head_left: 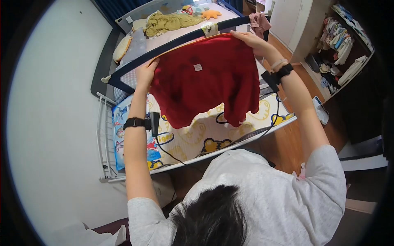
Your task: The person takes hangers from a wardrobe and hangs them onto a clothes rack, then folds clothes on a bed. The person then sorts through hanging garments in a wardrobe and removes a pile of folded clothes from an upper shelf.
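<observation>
A dark red garment [205,78] with a small white label hangs spread out in the air between both hands. My left hand [145,75] is closed on its upper left corner, and my right hand [250,42] pinches its upper right edge. The garment's lower parts dangle over a small bed with a white and yellow bear-print sheet [193,135]. Each wrist wears a black strap with a device and a cable.
A dark blue bed rail [172,46] runs behind the garment. Past it, a larger bed holds a green blanket [172,23] and an orange star plush [211,14]. A blue patterned pillow [120,135] lies at left. An open wardrobe with clothes [338,41] stands at right.
</observation>
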The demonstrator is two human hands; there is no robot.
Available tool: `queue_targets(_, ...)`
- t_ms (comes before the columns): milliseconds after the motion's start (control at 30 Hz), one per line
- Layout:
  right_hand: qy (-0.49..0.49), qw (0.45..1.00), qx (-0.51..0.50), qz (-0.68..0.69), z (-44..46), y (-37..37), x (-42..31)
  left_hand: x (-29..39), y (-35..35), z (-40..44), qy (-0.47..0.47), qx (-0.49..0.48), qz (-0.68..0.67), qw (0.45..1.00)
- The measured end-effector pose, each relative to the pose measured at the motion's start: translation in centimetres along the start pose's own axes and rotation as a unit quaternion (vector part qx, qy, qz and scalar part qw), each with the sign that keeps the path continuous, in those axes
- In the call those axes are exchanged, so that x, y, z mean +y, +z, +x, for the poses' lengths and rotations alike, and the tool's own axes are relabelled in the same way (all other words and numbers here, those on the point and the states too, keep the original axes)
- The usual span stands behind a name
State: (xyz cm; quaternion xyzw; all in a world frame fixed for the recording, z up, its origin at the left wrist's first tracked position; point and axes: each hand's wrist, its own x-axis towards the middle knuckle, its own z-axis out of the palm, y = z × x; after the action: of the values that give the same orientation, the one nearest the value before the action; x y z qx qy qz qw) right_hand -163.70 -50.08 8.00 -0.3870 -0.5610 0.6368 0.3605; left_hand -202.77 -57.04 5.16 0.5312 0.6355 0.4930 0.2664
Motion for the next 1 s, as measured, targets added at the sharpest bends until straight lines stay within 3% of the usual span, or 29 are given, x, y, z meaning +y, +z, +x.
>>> queue_targets(67, 0.002, 0.997, 0.072, 0.005, 1.3, 1.7, 0.6, 0.5, 2.0, -0.4, -0.121, -0.05, -0.211, 0.969)
queue_targets(133, -0.041, 0.993, 0.093, 0.052, 0.9, 5.0, 0.8, 1.3, 4.8, -0.2, -0.13, -0.081, -0.317, 0.936)
queue_targets(200, -0.079, 0.994, 0.042, 0.069, -0.1, 8.3, 0.2, 8.0, 7.0, -4.6, -0.103, -0.109, -0.245, 0.958)
queue_targets(267, -0.057, 0.998, 0.006, -0.023, -1.1, 10.4, -0.9, 10.1, 9.0, -5.6, -0.038, -0.175, -0.217, 0.96)
queue_targets(333, -0.063, 0.995, -0.076, 0.029, -2.8, 12.3, -2.2, 10.9, 10.3, -5.5, 0.025, -0.208, -0.255, 0.944)
queue_targets(400, -0.065, 0.977, -0.141, 0.144, -3.3, 11.8, -2.5, 11.8, 10.0, -5.8, 0.07, -0.176, -0.181, 0.965)
queue_targets(433, -0.066, 0.978, -0.164, 0.112, -3.7, 11.1, -2.8, 11.9, 9.9, -5.9, 0.091, -0.158, -0.143, 0.973)
queue_targets(500, -0.068, 0.974, -0.211, 0.047, -4.2, 9.4, -3.6, 11.0, 9.7, -5.3, 0.109, -0.188, -0.218, 0.951)
queue_targets(600, -0.128, 0.973, -0.129, -0.141, -2.5, 7.5, -3.9, 10.4, 9.7, -4.4, 0.114, -0.21, -0.282, 0.929)
queue_targets(733, -0.214, 0.953, -0.001, -0.216, 0.4, 7.3, -0.9, 10.0, 8.6, -3.3, 0.1, -0.195, -0.333, 0.917)
queue_targets(800, -0.076, 0.979, -0.16, -0.103, 2.1, 6.9, 1.6, 10.4, 7.5, -3.4, 0.108, -0.2, -0.348, 0.91)
queue_targets(867, 0.048, 0.962, -0.265, 0.038, 3.4, 7.4, 3.3, 9.8, 6.1, -2.7, 0.128, -0.222, -0.311, 0.915)
queue_targets(933, 0.002, 0.973, -0.229, 0.016, 4.2, 9.0, 2.7, 8.0, 5.1, -1.8, 0.104, -0.241, -0.265, 0.928)
queue_targets(967, -0.012, 0.978, -0.208, -0.023, 8.0, 8.1, 4.3, 7.0, 4.3, -1.5, 0.117, -0.279, -0.183, 0.935)
queue_targets(1000, -0.019, 0.98, -0.191, -0.059, 10.3, 8.1, 6.2, 5.0, 2.8, -1.2, 0.007, -0.361, 0.028, 0.932)
